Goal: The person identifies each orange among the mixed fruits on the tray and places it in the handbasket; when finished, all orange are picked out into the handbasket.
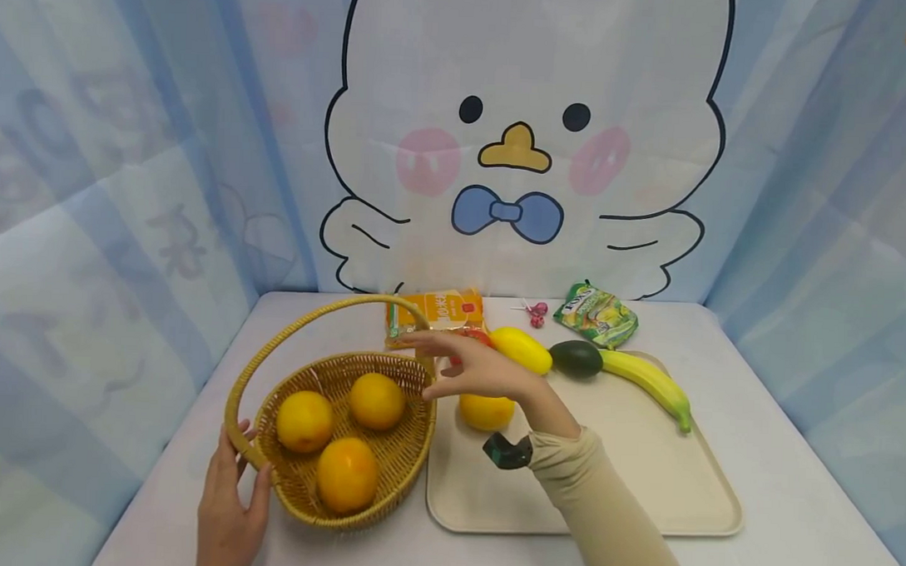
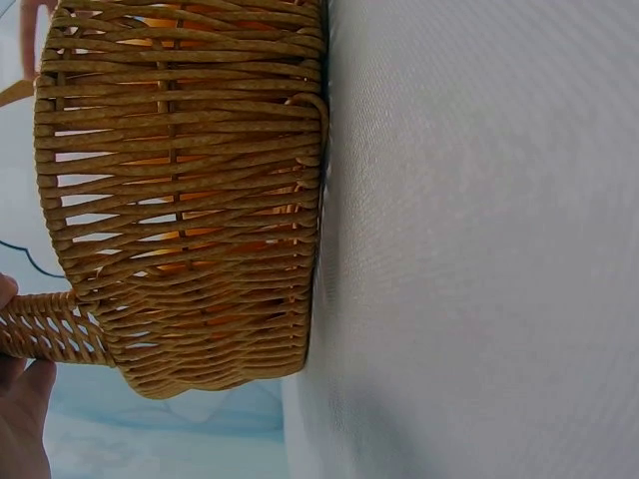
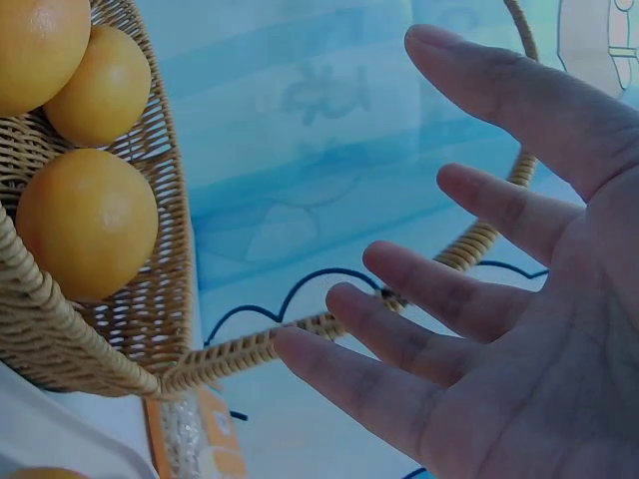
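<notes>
A wicker basket with a tall arched handle stands on the table at the left. Three oranges lie inside it. My left hand grips the handle's left base, thumb on the near side and fingers on the far side; the left wrist view shows thumb and a fingertip about the handle. My right hand hovers by the handle's right side, holding nothing. Its fingers are spread and fairly straight in the right wrist view, with the handle passing behind them.
Right of the basket is a beige tray with another orange, a yellow fruit, a dark green fruit and a banana. A partly hidden red item, orange packet, lollipops and green packet lie behind.
</notes>
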A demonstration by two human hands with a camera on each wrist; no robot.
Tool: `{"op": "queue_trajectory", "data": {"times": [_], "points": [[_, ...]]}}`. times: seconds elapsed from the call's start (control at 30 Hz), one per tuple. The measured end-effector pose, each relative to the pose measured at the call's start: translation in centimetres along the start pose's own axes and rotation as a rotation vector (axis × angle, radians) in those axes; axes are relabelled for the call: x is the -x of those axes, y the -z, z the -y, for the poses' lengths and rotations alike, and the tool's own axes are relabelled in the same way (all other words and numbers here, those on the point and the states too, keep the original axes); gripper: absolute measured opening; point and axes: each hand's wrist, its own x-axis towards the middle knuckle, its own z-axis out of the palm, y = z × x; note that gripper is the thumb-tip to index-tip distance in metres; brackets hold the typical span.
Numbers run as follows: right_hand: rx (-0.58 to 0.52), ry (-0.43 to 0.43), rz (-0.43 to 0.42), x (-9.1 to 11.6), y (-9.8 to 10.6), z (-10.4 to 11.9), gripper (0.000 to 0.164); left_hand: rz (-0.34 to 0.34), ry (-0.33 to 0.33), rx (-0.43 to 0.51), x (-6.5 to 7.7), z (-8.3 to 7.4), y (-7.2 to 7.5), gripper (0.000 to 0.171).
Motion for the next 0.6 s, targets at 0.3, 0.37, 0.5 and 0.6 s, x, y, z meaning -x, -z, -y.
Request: {"op": "queue_trajectory", "data": {"times": [0.3, 0.37, 0.5, 0.6], "points": [[-0.026, -0.037, -0.039, 1.6, 1.0, -0.4, 0.071, -0.003, -0.006, 0.001, 0.0, 0.1, 0.0, 0.097], [-0.042, -0.054, -0.043, 1.9, 1.2, -0.5, 0.071, 0.001, -0.001, -0.003, 0.0, 0.1, 0.0, 0.094], [-0.052, -0.086, -0.056, 2.6, 1.6, -0.6, 0.071, 0.007, 0.006, -0.007, 0.0, 0.0, 0.0, 0.093], [-0.064, -0.097, -0.064, 3.1, 1.9, -0.7, 0.072, 0.007, 0.007, -0.008, 0.0, -0.1, 0.1, 0.095]]}}
